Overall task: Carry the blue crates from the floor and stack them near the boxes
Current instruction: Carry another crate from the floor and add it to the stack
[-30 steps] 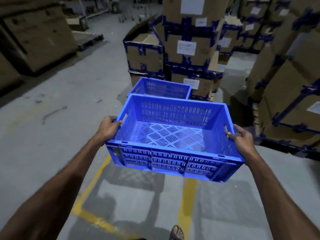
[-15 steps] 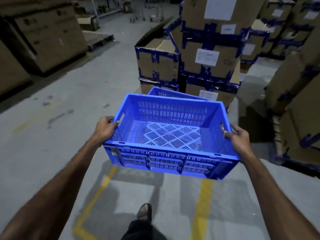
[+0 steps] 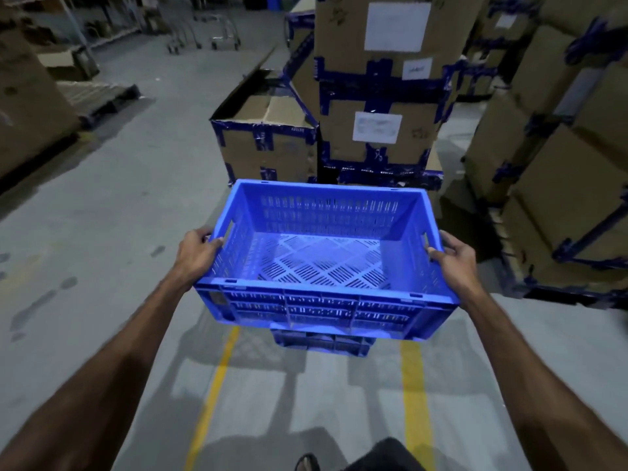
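I hold an empty blue slatted crate (image 3: 323, 260) level in front of me, above the floor. My left hand (image 3: 195, 254) grips its left side handle and my right hand (image 3: 452, 263) grips its right side handle. Directly beneath it a second blue crate (image 3: 323, 345) stands on the floor, mostly hidden, with only its near lower wall showing. Just beyond both crates rises a stack of taped cardboard boxes (image 3: 377, 130).
An open-flapped carton (image 3: 265, 144) stands left of the stack. More taped boxes (image 3: 557, 171) on pallets line the right side. A wooden pallet (image 3: 98, 93) and big cartons sit at the left. Yellow floor lines (image 3: 210, 399) run toward the crates. My foot (image 3: 307, 463) shows at the bottom.
I have walked closer to the boxes. The carried crate now sits over the floor crate, covering most of it, where earlier the floor crate showed beyond it.
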{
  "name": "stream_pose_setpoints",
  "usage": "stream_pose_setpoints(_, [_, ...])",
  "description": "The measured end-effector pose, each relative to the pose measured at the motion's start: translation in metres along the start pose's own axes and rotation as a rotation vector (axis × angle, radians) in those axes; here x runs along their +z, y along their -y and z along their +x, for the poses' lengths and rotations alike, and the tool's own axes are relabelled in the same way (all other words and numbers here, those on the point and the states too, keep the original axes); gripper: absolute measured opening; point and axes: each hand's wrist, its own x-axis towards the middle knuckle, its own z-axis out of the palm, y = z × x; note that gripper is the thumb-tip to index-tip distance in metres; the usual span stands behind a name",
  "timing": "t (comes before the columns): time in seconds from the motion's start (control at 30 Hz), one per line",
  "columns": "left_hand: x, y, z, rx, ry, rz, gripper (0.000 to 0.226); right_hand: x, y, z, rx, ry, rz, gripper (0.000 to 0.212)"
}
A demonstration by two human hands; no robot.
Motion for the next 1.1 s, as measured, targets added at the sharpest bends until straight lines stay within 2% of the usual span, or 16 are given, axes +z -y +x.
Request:
stream_pose_setpoints(0.3, [0.037,-0.017,0.082,0.050,0.044,0.024,0.018,0.018,0.005,0.058,-0.011,-0.057,-0.025,0.043])
stream_pose_setpoints(0.57, [0.055,-0.027,0.150,0.027,0.038,0.057,0.020,0.045,0.008,0.135,0.013,-0.057,-0.033,0.041])
stream_pose_setpoints(0.77, [0.066,-0.020,0.182,0.018,0.037,0.074,0.031,0.064,0.004,0.173,-0.025,-0.009,-0.070,0.038])
stream_pose_setpoints(0.97, [0.072,-0.023,0.204,0.044,0.033,0.055,0.022,0.080,0.001,0.192,-0.014,-0.046,-0.073,0.042])
stream_pose_setpoints(1.1, [0.080,-0.020,0.222,0.032,0.052,0.034,0.024,0.085,-0.007,0.201,0.005,-0.073,-0.114,0.045])
